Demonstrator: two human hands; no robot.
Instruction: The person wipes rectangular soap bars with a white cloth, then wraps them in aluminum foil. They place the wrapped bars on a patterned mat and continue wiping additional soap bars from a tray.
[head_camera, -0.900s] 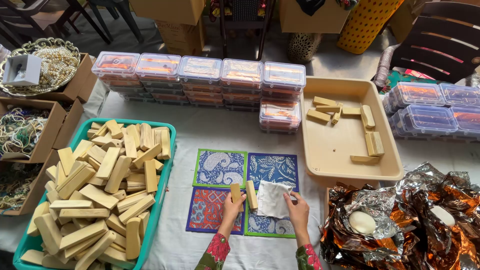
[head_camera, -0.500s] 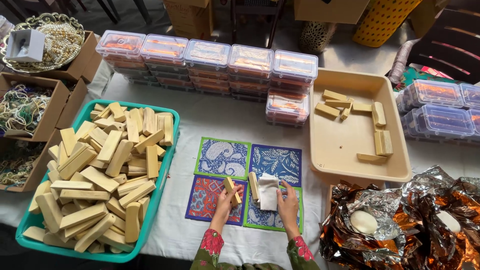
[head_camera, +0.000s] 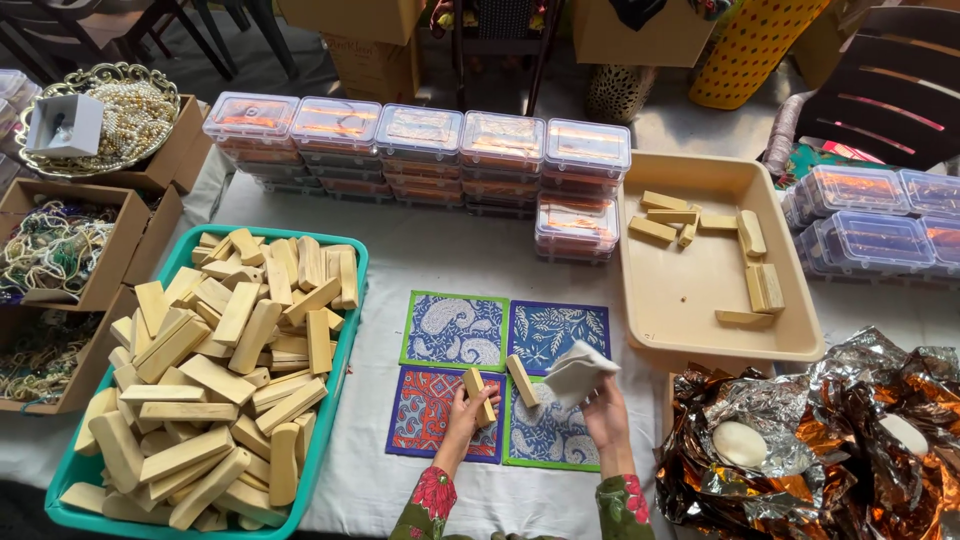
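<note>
My left hand (head_camera: 462, 416) grips a tan wooden block (head_camera: 478, 393) and holds it over the red patterned square of cloth (head_camera: 425, 410). In my right hand (head_camera: 604, 412) is a crumpled white cloth (head_camera: 579, 371). Between the two hands a second tan block (head_camera: 521, 380) lies on the patterned squares. A green-edged square (head_camera: 455, 330) and a blue one (head_camera: 556, 335) lie just beyond them. Both sleeves are green with red flowers.
A teal crate (head_camera: 335, 385) heaped with tan blocks stands at the left. A beige tray (head_camera: 690, 300) holding several blocks is at the right, with crumpled foil (head_camera: 800, 440) below it. Stacked clear lidded boxes (head_camera: 420, 150) line the back. Cardboard boxes of beads (head_camera: 55, 250) sit far left.
The view has shifted slightly. My right hand has lifted the white cloth higher off the squares. My left hand still holds its block over the red square.
</note>
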